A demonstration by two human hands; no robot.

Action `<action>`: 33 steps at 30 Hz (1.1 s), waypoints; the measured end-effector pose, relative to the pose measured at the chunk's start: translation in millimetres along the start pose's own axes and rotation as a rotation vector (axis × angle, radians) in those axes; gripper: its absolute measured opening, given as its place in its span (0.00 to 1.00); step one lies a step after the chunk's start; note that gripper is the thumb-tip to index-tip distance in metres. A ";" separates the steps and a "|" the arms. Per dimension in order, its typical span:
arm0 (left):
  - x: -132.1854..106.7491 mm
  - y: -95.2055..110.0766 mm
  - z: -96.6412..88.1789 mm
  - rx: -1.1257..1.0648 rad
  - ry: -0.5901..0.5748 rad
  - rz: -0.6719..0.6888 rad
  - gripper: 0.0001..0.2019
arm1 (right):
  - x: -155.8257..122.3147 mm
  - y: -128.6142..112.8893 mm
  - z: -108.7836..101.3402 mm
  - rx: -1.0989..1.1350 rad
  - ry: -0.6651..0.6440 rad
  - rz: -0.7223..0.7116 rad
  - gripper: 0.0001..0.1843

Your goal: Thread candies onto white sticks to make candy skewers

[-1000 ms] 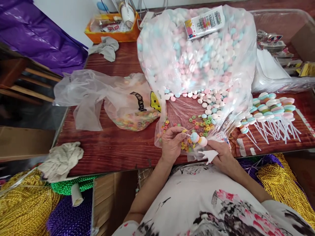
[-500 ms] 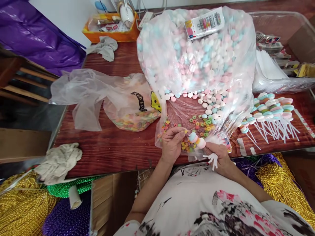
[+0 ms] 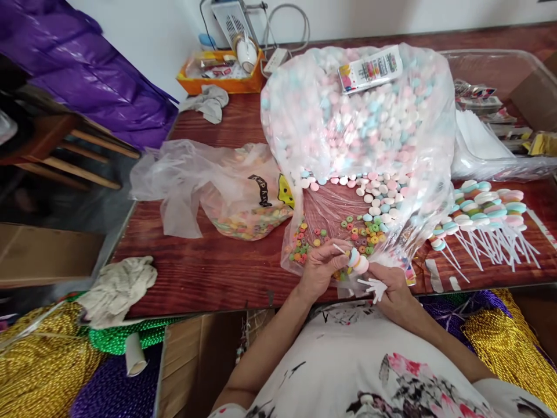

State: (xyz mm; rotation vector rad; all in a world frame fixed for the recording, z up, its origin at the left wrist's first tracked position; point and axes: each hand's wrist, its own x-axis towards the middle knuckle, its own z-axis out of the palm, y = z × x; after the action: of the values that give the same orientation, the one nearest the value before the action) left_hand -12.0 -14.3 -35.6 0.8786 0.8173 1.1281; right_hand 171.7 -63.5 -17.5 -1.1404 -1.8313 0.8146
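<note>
Wooden table [image 3: 209,273], dark red-brown, fills the mid of the view. Biggest thing on it: clear plastic bag of candy discs [image 3: 361,116], pink/white/blue, standing from the middle toward the far edge; its mouth lies flat toward the near edge w/ loose discs and small colored candy rings [image 3: 361,229] spilled on the plastic. A printed label card [image 3: 369,68] sits on top of the bag. Left of it, touching, a smaller bag of rings [image 3: 230,191], slumped. Far edge: orange tray [image 3: 226,72] w/ odds and ends, grey rag [image 3: 206,103] just in front. Right edge: clear tub [image 3: 500,64] and a stack of white sheets [image 3: 476,136]. Near right: row of finished candy sticks [image 3: 483,215], heads to the left/far side, white stems fanned toward the near edge. Near left corner: crumpled cloth [image 3: 117,287].

At the near edge, middle: left hand [image 3: 319,270] pinches the tip of a thin white stick [image 3: 338,249] btw thumb and fingers. Candy pieces [image 3: 357,261] are threaded on that stick, btw both hands, just over the bag's mouth. Right hand [image 3: 391,287] closed round a bundle of spare white sticks [image 3: 373,285], fingertips also at the threaded pieces.
</note>
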 end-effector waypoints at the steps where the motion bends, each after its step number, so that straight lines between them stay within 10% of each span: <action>1: -1.2 -2.2 0.6 0.009 -0.010 0.008 0.11 | 0.7 0.7 0.0 -0.004 -0.001 -0.005 0.12; 9: 40.7 40.1 -11.8 0.384 -0.288 -0.042 0.17 | 1.8 12.9 -10.5 -0.008 0.094 0.071 0.12; 13: 112.6 71.7 -36.2 1.134 -0.092 0.239 0.15 | 0.1 25.4 -32.0 -0.012 0.245 0.206 0.12; 17: 168.3 79.0 -52.3 1.765 -0.077 0.182 0.12 | -5.4 30.2 -42.5 -0.039 0.257 0.194 0.13; 28: 130.8 62.7 -28.5 1.436 -0.467 0.209 0.16 | -15.7 39.6 -38.1 -0.060 0.154 0.076 0.08; 33: 115.4 56.2 -24.9 1.353 -0.306 0.131 0.24 | -10.4 32.7 -40.3 -0.072 0.142 -0.006 0.09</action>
State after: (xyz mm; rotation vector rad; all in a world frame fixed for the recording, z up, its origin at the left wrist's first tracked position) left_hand -30.0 112.1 -7.5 2.1685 1.2556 0.3838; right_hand 222.8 -56.4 -29.3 -1.2068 -1.7575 0.6516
